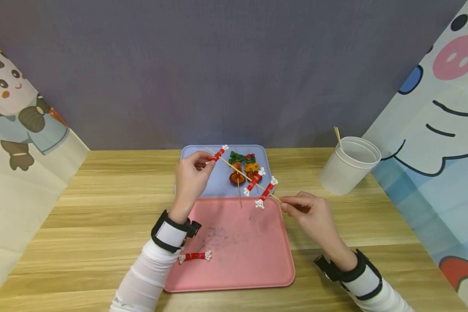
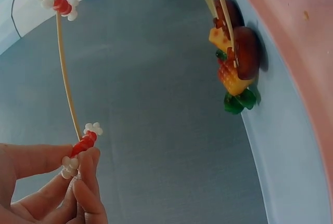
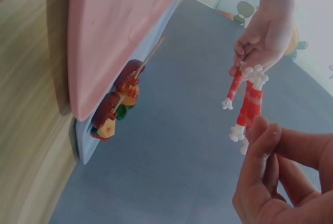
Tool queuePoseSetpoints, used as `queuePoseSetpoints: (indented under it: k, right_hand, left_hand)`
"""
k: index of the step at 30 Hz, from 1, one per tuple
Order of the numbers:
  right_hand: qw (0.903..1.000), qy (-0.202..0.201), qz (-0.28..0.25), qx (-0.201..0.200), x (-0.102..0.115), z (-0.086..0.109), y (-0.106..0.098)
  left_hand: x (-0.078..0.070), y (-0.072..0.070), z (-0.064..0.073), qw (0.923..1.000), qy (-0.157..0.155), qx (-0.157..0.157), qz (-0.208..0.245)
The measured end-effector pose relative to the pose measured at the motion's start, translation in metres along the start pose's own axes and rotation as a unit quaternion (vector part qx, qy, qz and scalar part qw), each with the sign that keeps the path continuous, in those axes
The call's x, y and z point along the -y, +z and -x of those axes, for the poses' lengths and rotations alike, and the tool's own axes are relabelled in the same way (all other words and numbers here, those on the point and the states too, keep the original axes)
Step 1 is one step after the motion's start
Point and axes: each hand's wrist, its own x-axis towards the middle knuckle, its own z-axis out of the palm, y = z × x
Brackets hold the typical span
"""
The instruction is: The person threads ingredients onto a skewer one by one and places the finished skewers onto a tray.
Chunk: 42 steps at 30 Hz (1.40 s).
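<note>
My left hand pinches a small red piece with white knobbed ends, near the far end of a thin bamboo skewer. My right hand grips the skewer's other end between thumb and fingertips. Two more such red pieces, one here and the other closer to the right hand, sit crosswise on the stick. The skewer slants above the trays. In the left wrist view, thumb and fingers close about the red piece at the stick's end. A fourth red piece lies on the pink tray.
Behind the pink tray, a blue tray holds two skewers of toy food with mushroom-like and green pieces. A white bucket with a few sticks leaning in it stands at the right. A grey panel rises behind the table.
</note>
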Motion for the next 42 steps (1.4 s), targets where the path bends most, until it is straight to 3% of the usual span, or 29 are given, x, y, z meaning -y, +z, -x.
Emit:
queuePoseSetpoints:
  k: [7, 18, 24, 32, 42]
  right_hand:
    - [0.9999, 0.010, 0.010, 0.007, 0.001, 0.001, 0.002]
    - [0.9997, 0.018, 0.011, 0.008, 0.001, 0.002, 0.003]
    - [0.9996, 0.019, 0.004, 0.021, 0.001, 0.002, 0.005]
    - [0.9996, 0.016, -0.009, 0.023, 0.002, 0.003, 0.006]
    - [0.9990, 0.021, -0.024, 0.033, 0.000, 0.004, 0.008]
  left_hand:
    - [-0.008, 0.010, 0.008, 0.9991, 0.013, 0.041, -0.001]
    - [-0.012, 0.015, 0.012, 0.9984, 0.014, 0.055, -0.005]
    - [-0.014, 0.021, 0.018, 0.9945, 0.015, 0.103, 0.005]
    - [-0.017, 0.024, 0.020, 0.9946, 0.025, 0.100, 0.001]
    - [-0.015, 0.027, 0.024, 0.9931, 0.016, 0.116, -0.004]
